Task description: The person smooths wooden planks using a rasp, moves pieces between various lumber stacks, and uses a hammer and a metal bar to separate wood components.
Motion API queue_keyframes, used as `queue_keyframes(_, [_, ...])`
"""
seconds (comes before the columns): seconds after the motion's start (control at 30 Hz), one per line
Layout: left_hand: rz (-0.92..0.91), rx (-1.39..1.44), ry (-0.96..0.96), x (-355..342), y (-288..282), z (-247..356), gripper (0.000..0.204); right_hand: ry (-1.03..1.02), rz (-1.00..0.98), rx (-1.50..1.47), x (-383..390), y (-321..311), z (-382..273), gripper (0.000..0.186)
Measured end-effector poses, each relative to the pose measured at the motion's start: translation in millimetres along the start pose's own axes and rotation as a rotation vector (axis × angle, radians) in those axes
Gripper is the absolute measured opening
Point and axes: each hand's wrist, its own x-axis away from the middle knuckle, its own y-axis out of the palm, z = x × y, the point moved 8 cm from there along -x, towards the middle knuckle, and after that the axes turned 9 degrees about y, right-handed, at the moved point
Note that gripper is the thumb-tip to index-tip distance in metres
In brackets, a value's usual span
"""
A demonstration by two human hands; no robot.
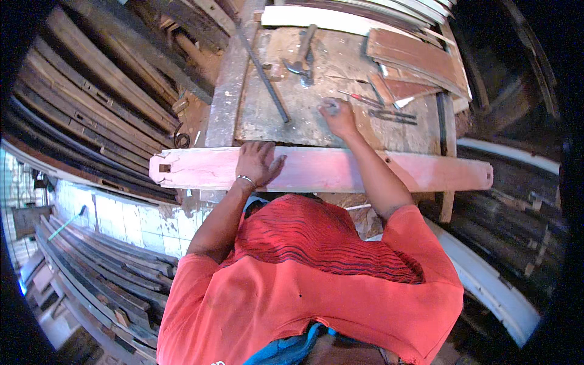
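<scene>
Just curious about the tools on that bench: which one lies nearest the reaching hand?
The red-handled screwdriver, just beyond the right hand. The hammer and long metal rod lie farther off.

We have one head-worn fisheye view, looking steeply down from just above onto the bench [267, 121] ahead, our own chest and forearms close below, edges bending outward.
</scene>
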Motion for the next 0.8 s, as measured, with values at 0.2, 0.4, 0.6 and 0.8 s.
queue_keyframes(0.2, [0.026, 0.107, -0.073, 2, -2, -14, 0.055, 0.143, -0.229, 0.167, -81, 132, -77, 0.059])
queue_keyframes(0.4, [0.153, 0.312, -0.062, 4, -17, -22, 0.045, 0.284, -0.023, 0.435, -166, 202, -17, 0.052])
queue_keyframes(0.6, [0.51, 0.925, -0.549, 36, -14, -83, 0.044, -0.072, -0.011, -0.194, -91, 159, -72, 0.056])
queue_keyframes(0.8, [0.727, 1.394, -0.735, 48, -34, -120, 0.045, -0.279, -0.425, -0.213, 46, 129, -183, 0.053])
